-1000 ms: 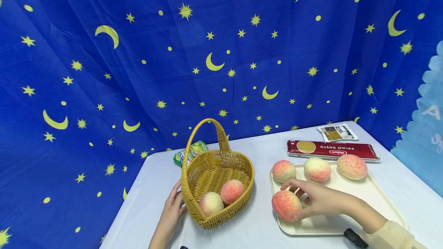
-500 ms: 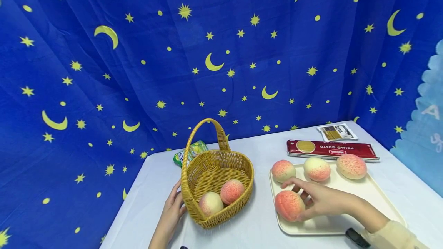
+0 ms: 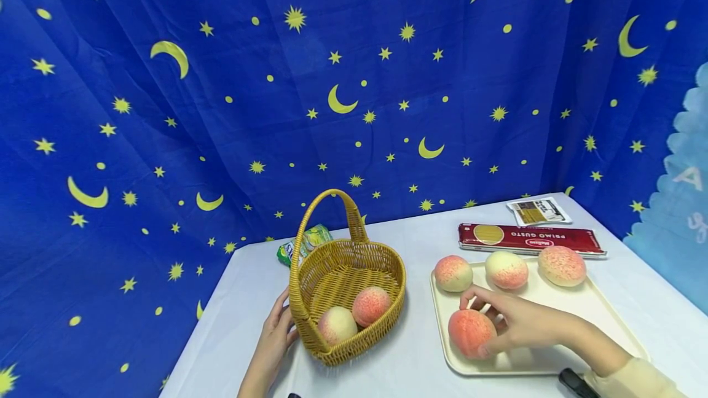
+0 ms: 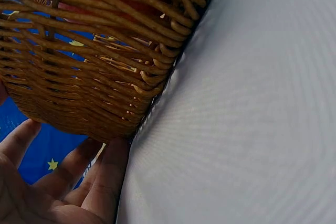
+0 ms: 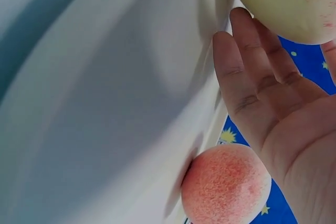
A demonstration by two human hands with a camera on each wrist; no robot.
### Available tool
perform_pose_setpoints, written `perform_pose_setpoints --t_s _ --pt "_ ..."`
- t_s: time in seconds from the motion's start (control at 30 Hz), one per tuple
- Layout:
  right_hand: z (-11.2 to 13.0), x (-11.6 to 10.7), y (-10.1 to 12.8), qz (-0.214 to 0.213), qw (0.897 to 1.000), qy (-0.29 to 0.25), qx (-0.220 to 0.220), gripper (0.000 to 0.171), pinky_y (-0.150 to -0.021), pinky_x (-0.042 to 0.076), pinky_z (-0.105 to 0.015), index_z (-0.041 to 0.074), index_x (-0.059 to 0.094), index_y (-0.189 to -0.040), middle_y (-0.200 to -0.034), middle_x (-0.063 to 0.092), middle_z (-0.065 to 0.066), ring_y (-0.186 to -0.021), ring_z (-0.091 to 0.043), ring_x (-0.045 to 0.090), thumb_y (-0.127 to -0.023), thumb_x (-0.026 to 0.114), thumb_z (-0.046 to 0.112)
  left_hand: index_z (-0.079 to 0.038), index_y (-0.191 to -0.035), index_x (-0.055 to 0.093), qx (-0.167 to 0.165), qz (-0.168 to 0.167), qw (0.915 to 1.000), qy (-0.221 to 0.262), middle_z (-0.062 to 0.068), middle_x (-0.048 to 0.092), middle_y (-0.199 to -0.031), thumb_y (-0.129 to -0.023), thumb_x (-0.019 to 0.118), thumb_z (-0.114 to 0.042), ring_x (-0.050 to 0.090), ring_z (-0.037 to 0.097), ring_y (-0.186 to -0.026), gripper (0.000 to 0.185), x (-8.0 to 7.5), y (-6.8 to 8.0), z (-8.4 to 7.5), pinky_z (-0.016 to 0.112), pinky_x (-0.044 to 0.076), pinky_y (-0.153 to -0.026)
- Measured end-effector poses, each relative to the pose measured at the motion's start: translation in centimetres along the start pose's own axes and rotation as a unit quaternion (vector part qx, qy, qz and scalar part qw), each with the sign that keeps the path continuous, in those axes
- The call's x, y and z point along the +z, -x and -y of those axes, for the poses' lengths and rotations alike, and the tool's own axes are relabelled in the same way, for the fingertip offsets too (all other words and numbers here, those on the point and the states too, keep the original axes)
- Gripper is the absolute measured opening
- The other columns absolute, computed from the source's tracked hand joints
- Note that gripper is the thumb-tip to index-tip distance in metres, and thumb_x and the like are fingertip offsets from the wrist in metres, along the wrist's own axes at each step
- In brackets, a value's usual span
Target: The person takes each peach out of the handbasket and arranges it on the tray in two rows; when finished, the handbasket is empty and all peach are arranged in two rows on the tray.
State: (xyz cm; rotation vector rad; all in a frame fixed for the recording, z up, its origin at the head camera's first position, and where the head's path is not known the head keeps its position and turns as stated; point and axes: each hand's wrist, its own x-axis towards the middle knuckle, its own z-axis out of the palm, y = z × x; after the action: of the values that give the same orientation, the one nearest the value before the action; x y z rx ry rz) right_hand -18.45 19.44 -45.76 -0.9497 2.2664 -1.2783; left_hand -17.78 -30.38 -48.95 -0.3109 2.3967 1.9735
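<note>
My right hand grips a pink peach at the front left of a cream tray, fingers over its top and thumb underneath. In the right wrist view the right hand has its fingertips on the peach's pale side, with another peach nearby on the tray. Three more peaches lie along the tray's far edge. My left hand rests with straight fingers on the left side of a wicker basket, which holds two peaches. From the left wrist, my left hand touches the basket wall.
A red pasta box and a small packet lie behind the tray. A green packet sits behind the basket. A blue starred curtain closes off the back and left of the white table.
The peach under my right hand has shifted a little to the right on the tray, and the hand went with it. The left hand and basket have stayed put.
</note>
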Motion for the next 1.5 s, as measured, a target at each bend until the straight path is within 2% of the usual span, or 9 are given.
perform_pose_setpoints --t_s 0.23,0.33,0.73,0.9,1.03,1.2,1.4,1.5 --pt "0.0 0.2 0.1 -0.004 1.0 -0.005 -0.026 0.062 -0.093 0.06 -0.023 0.022 0.055 -0.139 -0.135 0.062 -0.01 -0.117 -0.004 0.062 -0.087 0.088 0.021 -0.024 -0.172 0.025 -0.002 -0.003 1.0 0.0 0.021 0.046 -0.167 -0.115 0.043 -0.049 0.053 0.035 -0.148 0.065 0.0 -0.1 0.0 0.047 0.056 -0.114" --pt "-0.1 0.2 0.2 -0.011 0.999 -0.001 -0.031 0.061 -0.095 0.059 -0.023 0.021 0.055 -0.137 -0.138 0.059 -0.01 -0.12 -0.003 0.061 -0.086 0.089 0.023 -0.025 -0.172 0.025 -0.003 -0.004 1.0 0.001 0.021 0.044 -0.168 -0.115 0.044 -0.05 0.052 0.037 -0.148 0.065 0.1 -0.1 -0.1 0.049 0.055 -0.115" --pt "-0.1 0.1 0.1 -0.014 0.999 0.012 -0.033 0.06 -0.091 0.06 -0.024 0.019 0.054 -0.136 -0.134 0.063 -0.009 -0.118 -0.004 0.062 -0.088 0.088 0.025 -0.024 -0.172 0.025 -0.005 -0.005 1.0 0.003 0.021 0.046 -0.166 -0.114 0.046 -0.052 0.052 0.039 -0.149 0.068 0.1 -0.1 0.0 0.051 0.055 -0.116" --pt "0.5 -0.6 0.2 -0.028 0.998 0.034 -0.041 0.06 -0.09 0.061 -0.026 0.015 0.054 -0.14 -0.135 0.063 -0.015 -0.117 -0.002 0.063 -0.089 0.086 0.022 -0.025 -0.173 0.023 -0.007 0.005 1.0 0.004 0.021 0.043 -0.168 -0.112 0.047 -0.055 0.05 0.04 -0.151 0.072 0.3 -0.1 -0.1 0.052 0.053 -0.118" --pt "1.4 -1.3 -0.5 -0.037 0.997 0.056 -0.043 0.055 -0.091 0.062 -0.03 0.014 0.055 -0.14 -0.137 0.063 -0.018 -0.119 -0.01 0.066 -0.093 0.083 0.024 -0.024 -0.173 0.024 -0.001 0.002 1.0 0.004 0.021 0.044 -0.168 -0.113 0.046 -0.052 0.05 0.039 -0.15 0.069 0.1 0.1 -0.2 0.048 0.055 -0.116" --pt "3.1 -1.8 -2.1 -0.044 0.994 0.09 -0.048 0.055 -0.093 0.063 -0.035 0.01 0.056 -0.141 -0.133 0.067 -0.011 -0.119 -0.022 0.068 -0.097 0.081 0.032 -0.025 -0.173 0.024 0.003 0.003 1.0 0.001 0.021 0.045 -0.167 -0.114 0.046 -0.052 0.052 0.037 -0.149 0.068 -0.3 0.4 -0.1 0.045 0.056 -0.115" --pt "5.3 -2.2 -4.5 -0.031 0.993 0.096 -0.061 0.052 -0.095 0.064 -0.037 0.017 0.057 -0.142 -0.129 0.069 -0.002 -0.118 -0.018 0.069 -0.099 0.079 0.037 -0.026 -0.172 0.026 0.009 0.006 0.9999 0.006 0.02 0.048 -0.165 -0.112 0.049 -0.053 0.052 0.038 -0.149 0.069 -0.2 0.3 0.2 0.049 0.055 -0.116" --pt "6.1 -2.3 -5.9 -0.026 0.992 0.1 -0.071 0.05 -0.097 0.063 -0.039 0.016 0.057 -0.141 -0.127 0.068 -0.002 -0.117 -0.017 0.068 -0.1 0.078 0.036 -0.027 -0.172 0.027 0.013 0.006 0.9999 0.007 0.019 0.051 -0.163 -0.111 0.051 -0.054 0.053 0.037 -0.147 0.071 0.0 0.2 0.2 0.051 0.054 -0.117"
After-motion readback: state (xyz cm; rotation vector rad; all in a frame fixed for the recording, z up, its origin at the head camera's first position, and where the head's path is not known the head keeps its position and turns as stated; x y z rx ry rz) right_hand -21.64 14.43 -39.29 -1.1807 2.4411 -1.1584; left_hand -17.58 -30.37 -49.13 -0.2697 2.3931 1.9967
